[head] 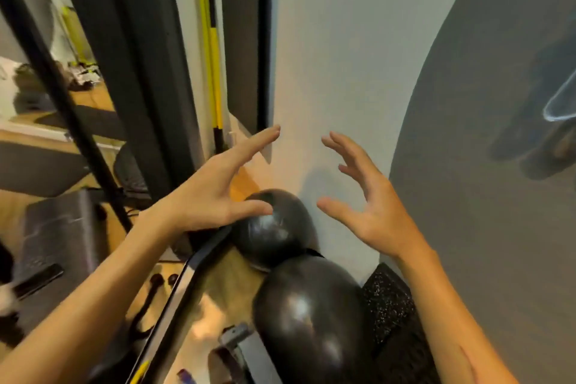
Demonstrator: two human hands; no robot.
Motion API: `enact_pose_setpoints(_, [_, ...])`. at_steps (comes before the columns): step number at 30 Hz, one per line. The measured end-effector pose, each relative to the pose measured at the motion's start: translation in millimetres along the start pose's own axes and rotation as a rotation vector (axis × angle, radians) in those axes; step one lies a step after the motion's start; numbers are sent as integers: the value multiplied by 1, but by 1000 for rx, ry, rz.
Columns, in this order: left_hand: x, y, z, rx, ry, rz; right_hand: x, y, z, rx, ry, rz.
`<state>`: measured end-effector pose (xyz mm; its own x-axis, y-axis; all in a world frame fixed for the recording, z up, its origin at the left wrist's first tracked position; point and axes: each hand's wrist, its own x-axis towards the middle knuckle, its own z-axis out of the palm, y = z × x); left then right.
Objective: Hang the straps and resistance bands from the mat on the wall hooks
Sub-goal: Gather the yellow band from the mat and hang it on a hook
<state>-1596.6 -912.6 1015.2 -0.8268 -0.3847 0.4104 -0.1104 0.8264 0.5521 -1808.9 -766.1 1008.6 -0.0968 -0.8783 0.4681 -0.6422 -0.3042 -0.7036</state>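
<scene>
Both my hands are raised in front of a pale wall (336, 56), empty. My left hand (215, 190) has its fingers spread and straight, reaching up toward the wall's corner. My right hand (367, 206) is open too, fingers loosely bent, palm facing left. A yellow and black band (209, 50) hangs down along the wall strip at upper left. A grey strap with a buckle (240, 349) lies on the floor at the bottom, and a dark looped band (146, 305) shows in the mirror beside it. No hook is plainly visible.
Two dark glossy balls (274, 231) (308, 312) sit on the wooden floor against the wall below my hands. A speckled black mat (389, 302) leans to the right of them. A mirror with a black frame (174, 296) stands at the left. A large grey curved surface (498, 227) fills the right.
</scene>
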Motion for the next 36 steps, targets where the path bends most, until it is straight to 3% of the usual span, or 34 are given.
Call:
enact_pose_setpoints(6, [-122,-14,-9,55,67,-310,7,6,109,193,-299,-28])
enact_pose_setpoints(16, [-310,23,-28,128,425,-809,9,-27,246,313,-723,-181])
enact_pose_setpoints(24, [-416,94,-29,203,737,-1019,-58,-96,326,667,-865,-177])
enact_pose_setpoints(36, [-597,197,-51,308,1001,-1228,-170,-251,445,790,-1128,-282])
